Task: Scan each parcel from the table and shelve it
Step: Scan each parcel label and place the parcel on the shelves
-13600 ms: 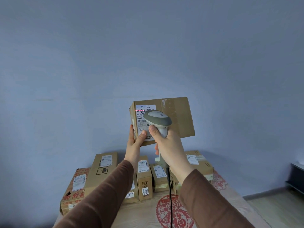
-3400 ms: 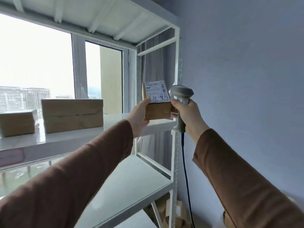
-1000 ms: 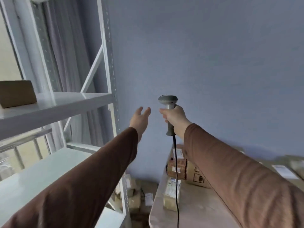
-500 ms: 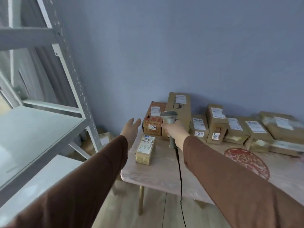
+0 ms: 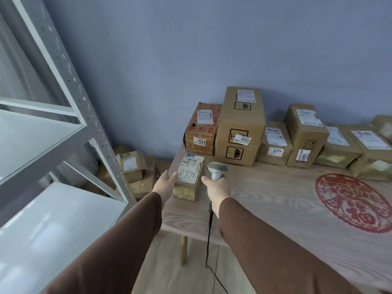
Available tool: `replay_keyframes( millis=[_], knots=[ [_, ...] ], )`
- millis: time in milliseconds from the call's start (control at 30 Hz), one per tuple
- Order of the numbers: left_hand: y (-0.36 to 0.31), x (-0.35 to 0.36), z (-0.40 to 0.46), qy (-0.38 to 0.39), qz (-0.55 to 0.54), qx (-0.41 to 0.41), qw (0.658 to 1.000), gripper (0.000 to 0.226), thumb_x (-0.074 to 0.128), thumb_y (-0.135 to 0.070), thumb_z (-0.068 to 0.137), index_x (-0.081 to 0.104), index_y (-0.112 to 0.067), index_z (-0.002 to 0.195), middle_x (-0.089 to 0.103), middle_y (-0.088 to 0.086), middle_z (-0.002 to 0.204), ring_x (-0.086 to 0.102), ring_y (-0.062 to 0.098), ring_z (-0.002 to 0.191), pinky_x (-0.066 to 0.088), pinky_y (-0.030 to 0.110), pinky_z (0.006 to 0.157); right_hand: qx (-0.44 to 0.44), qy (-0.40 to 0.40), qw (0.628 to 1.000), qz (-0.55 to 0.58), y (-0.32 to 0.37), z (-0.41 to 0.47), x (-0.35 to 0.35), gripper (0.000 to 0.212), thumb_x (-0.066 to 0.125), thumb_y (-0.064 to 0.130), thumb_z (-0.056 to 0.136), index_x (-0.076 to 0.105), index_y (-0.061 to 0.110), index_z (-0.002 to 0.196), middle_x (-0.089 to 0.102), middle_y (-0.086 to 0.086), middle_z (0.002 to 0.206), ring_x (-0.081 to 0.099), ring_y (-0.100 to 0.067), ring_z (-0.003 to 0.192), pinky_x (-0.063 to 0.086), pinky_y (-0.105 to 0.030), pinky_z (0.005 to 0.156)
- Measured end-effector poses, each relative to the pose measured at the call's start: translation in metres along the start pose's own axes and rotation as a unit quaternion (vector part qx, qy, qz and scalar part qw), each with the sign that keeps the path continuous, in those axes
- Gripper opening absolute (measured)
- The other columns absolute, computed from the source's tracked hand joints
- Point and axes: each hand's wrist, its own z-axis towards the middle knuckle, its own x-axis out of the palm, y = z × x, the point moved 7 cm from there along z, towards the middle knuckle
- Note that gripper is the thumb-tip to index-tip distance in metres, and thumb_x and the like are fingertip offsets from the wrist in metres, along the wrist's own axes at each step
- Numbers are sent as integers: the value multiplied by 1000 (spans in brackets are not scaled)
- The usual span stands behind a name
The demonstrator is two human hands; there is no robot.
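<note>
A small taped parcel (image 5: 189,175) with "8772" handwritten on its label lies near the table's left edge. My left hand (image 5: 166,183) is open, fingers stretched, right beside the parcel's left side. My right hand (image 5: 217,188) is shut on the grey barcode scanner (image 5: 216,170), held just right of that parcel, its black cable hanging down to the floor. Behind stand a red-printed box marked 4068 (image 5: 201,129) and a tall carton marked 1042 (image 5: 240,126). The white metal shelf (image 5: 63,213) fills the left.
Several more labelled cartons (image 5: 305,134) line the back of the wooden table (image 5: 275,209) along the blue wall. A red paper-cut design (image 5: 352,202) lies on the table's right. Several boxes (image 5: 132,168) sit on the floor between shelf and table.
The shelved parcel left my left hand earlier. My view has swung from the shelf down to the table, and both hands have moved close to the small 8772 parcel.
</note>
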Motion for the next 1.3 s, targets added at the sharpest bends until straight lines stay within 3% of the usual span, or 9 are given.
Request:
replay_keyframes(
  millis=[133, 300, 400, 467, 633, 733, 833, 933, 1300],
  knots=[
    [12, 15, 27, 16, -7, 11, 1000, 16, 50, -39, 107, 61, -31, 114, 61, -6, 118, 57, 17, 111, 42, 31, 94, 17, 3, 1000, 0, -18, 21, 21, 39, 80, 23, 86, 53, 16, 113, 64, -6, 102, 65, -30, 96, 53, -40, 86],
    [18, 32, 35, 33, -67, 12, 997, 23, 52, -26, 107, 62, -18, 126, 71, 8, 130, 66, 26, 120, 51, 45, 109, 59, 7, 995, 85, -31, 33, 26, 32, 79, 17, 85, 57, 13, 109, 65, -6, 90, 61, -25, 77, 49, -35, 72],
    [-5, 46, 16, 69, -120, 12, 990, 36, 53, -27, 108, 49, -17, 142, 68, 8, 133, 68, 22, 110, 59, 30, 84, 40, -5, 992, 116, -10, 24, 4, 28, 77, 12, 86, 62, 8, 110, 69, -12, 94, 68, -32, 85, 58, -42, 78],
    [-37, 56, -1, 95, -131, 24, 986, 39, 54, -31, 107, 44, -26, 144, 66, 1, 134, 67, 13, 103, 54, 24, 73, 7, -9, 990, 139, 21, 14, -24, 20, 75, 10, 87, 62, 8, 103, 67, -9, 84, 64, -24, 71, 53, -32, 62],
    [-155, 91, -55, 174, -132, 100, 971, 48, 62, -25, 104, 39, -35, 144, 60, -6, 135, 63, 5, 106, 50, 26, 81, -90, -28, 986, 134, 125, -24, -125, 18, 78, 15, 88, 69, 15, 104, 73, -1, 91, 65, -15, 78, 52, -18, 60],
    [-230, 119, -93, 205, -133, 131, 961, 67, 71, -25, 98, 35, -26, 154, 53, 5, 146, 59, 19, 119, 52, 41, 96, -139, -48, 979, 139, 185, -48, -197, 26, 76, 14, 91, 67, 12, 116, 76, -7, 107, 72, -21, 94, 60, -29, 77],
    [-301, 157, -135, 296, -128, 161, 933, 74, 71, -19, 97, 31, -33, 158, 59, 7, 146, 66, 26, 122, 58, 36, 95, -200, -76, 968, 130, 240, -75, -272, 29, 76, 18, 91, 66, 15, 119, 76, -2, 105, 73, -14, 87, 58, -23, 66],
    [-360, 192, -180, 356, -155, 185, 903, 78, 76, -26, 93, 35, -39, 159, 70, -2, 135, 70, 23, 120, 57, 37, 101, -242, -92, 958, 126, 283, -102, -337, 21, 77, 23, 91, 66, 27, 109, 76, 4, 100, 74, -14, 91, 60, -35, 75],
    [-494, 296, -318, 296, -174, 347, 873, 72, 72, -25, 96, 36, -40, 157, 78, 3, 119, 72, 18, 115, 41, 36, 116, -407, -130, 902, 60, 377, -206, -515, 19, 72, 41, 94, 66, 28, 105, 73, 16, 76, 68, -6, 58, 55, -20, 55]
  ],
)
